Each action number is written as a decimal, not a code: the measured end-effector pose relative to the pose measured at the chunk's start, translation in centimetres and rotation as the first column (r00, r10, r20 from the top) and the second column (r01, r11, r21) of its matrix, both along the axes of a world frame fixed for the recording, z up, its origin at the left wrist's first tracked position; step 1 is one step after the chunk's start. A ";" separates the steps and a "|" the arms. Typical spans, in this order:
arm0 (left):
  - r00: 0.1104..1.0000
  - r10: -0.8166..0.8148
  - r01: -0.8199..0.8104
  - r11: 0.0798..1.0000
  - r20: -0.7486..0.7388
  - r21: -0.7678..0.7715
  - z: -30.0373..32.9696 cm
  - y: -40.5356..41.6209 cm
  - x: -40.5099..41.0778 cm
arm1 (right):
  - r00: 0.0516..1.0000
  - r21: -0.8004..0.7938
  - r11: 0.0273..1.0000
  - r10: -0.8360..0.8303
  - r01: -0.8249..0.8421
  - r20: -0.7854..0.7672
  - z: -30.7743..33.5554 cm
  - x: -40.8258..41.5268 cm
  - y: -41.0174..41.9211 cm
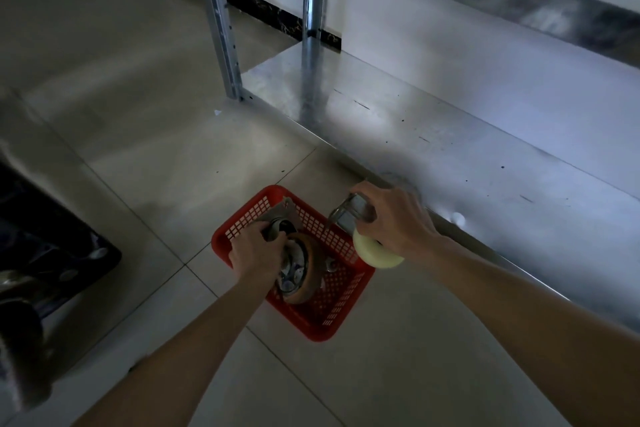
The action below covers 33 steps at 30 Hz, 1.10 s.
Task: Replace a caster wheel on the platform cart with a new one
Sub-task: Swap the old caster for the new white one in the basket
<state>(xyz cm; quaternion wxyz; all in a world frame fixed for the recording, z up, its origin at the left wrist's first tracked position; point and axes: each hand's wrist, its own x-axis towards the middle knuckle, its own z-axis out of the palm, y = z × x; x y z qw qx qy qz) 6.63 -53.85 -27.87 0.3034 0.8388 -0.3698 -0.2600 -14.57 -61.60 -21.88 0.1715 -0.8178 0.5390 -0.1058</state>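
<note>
Red plastic basket on the tiled floor, lattice walls, rounded corners, sitting just beside the front edge of a low metal shelf. Inside it: a caster with a brown wheel, lying tilted, tread dull orange-brown, hub and fork shiny metal, flat square mounting plate poking up over the far-left rim. Small metal bits near the basket's right side, too dim to identify. Left hand is down in the basket, fingers curled round the metal fork just under the plate, gripping the brown caster. Right hand holds a second caster above the basket's right rim, at the shelf edge: fingers wrapped over its bright metal bracket, pale cream wheel hanging below the hand, smooth and slightly glossy, wide rounded tread. The cream wheel's lower edge overlaps the basket's rim in view; cannot tell whether it touches. Shelf is brushed sheet steel with scuffs and dark specks, perforated angle upright at its left corner, round post behind, another steel level overhead. Far left, a dark platform, blurred, with a dark wheel close to the lens; detail not readable. Lighting is low, floor tiles pale beige with thin grout lines.
</note>
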 end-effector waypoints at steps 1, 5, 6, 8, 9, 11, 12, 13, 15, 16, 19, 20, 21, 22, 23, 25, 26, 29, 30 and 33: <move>0.999 -0.034 0.034 0.999 0.014 0.011 -0.1 0.1 0.0 | 1.000 0.008 1.000 -0.001 0.001 -0.003 -0.1 0.0 0.1; 0.990 -0.135 0.132 0.989 0.042 0.065 -0.1 0.5 0.1 | 1.000 0.005 1.000 -0.003 0.003 -0.001 0.2 0.5 0.0; 0.986 -0.159 0.155 0.985 0.056 0.075 0.1 0.6 0.3 | 1.000 -0.006 1.000 -0.006 0.006 -0.002 0.5 0.7 0.0; 0.977 -0.198 0.193 0.978 0.072 0.079 0.9 0.6 0.5 | 1.000 -0.022 1.000 -0.005 0.005 0.002 1.1 1.2 0.2; 0.974 -0.215 0.209 0.975 0.071 0.077 1.5 0.6 0.6 | 1.000 -0.025 1.000 0.001 -0.001 0.000 1.4 1.5 0.3; 0.969 -0.238 0.236 0.971 0.061 0.041 2.6 0.6 0.7 | 1.000 -0.031 0.999 0.023 -0.023 -0.004 2.4 2.1 0.5; 0.968 -0.244 0.244 0.970 0.058 0.011 3.3 0.7 0.8 | 1.000 -0.041 0.999 0.030 -0.030 -0.001 3.0 2.5 0.6; 0.967 -0.248 0.249 0.968 0.053 -0.018 3.9 0.8 1.0 | 0.999 -0.057 0.998 0.035 -0.034 0.009 3.6 2.8 0.7; 0.965 -0.258 0.261 0.962 0.041 -0.085 5.4 0.9 1.6 | 0.998 -0.097 0.995 0.042 -0.038 0.037 4.9 3.6 0.8; 0.964 -0.263 0.265 0.957 0.034 -0.117 6.1 1.1 2.1 | 0.998 -0.106 0.994 0.045 -0.039 0.051 5.6 4.0 0.9; 0.964 -0.266 0.264 0.946 0.019 -0.189 8.4 1.9 4.0 | 0.995 -0.117 0.992 0.053 -0.042 0.088 7.7 5.4 1.2; 0.963 -0.271 0.265 0.940 0.004 -0.213 9.1 2.3 4.7 | 0.994 -0.128 0.991 0.055 -0.042 0.095 8.4 5.8 1.3; 0.962 -0.273 0.263 0.934 -0.011 -0.242 9.9 2.6 5.4 | 0.993 -0.142 0.989 0.064 -0.048 0.104 9.2 6.4 1.4; 0.964 -0.267 0.252 0.930 -0.019 -0.269 10.7 3.0 6.1 | 0.991 -0.152 0.987 0.074 -0.056 0.114 10.0 7.0 1.6; 0.967 -0.254 0.235 0.927 -0.028 -0.291 11.6 3.4 6.8 | 0.989 -0.160 0.985 0.087 -0.066 0.123 10.9 7.7 1.9; 0.972 -0.233 0.207 0.923 -0.044 -0.324 13.5 4.3 8.1 | 0.984 -0.177 0.980 0.116 -0.090 0.138 12.6 9.3 2.5; 0.973 -0.228 0.201 0.919 -0.043 -0.339 14.5 4.7 8.7 | 0.980 -0.183 0.977 0.134 -0.106 0.149 13.5 10.0 2.9; 0.976 -0.214 0.183 0.904 -0.040 -0.387 17.1 6.4 10.2 | 0.957 -0.190 0.968 0.201 -0.162 0.208 16.6 12.2 4.4; 0.979 -0.202 0.169 0.901 -0.041 -0.400 18.0 7.0 10.8 | 0.946 -0.193 0.964 0.226 -0.183 0.231 17.7 12.9 4.9; 0.977 -0.193 0.136 0.890 -0.088 -0.435 20.9 8.9 12.4 | 0.906 -0.205 0.950 0.292 -0.236 0.308 20.7 15.0 6.5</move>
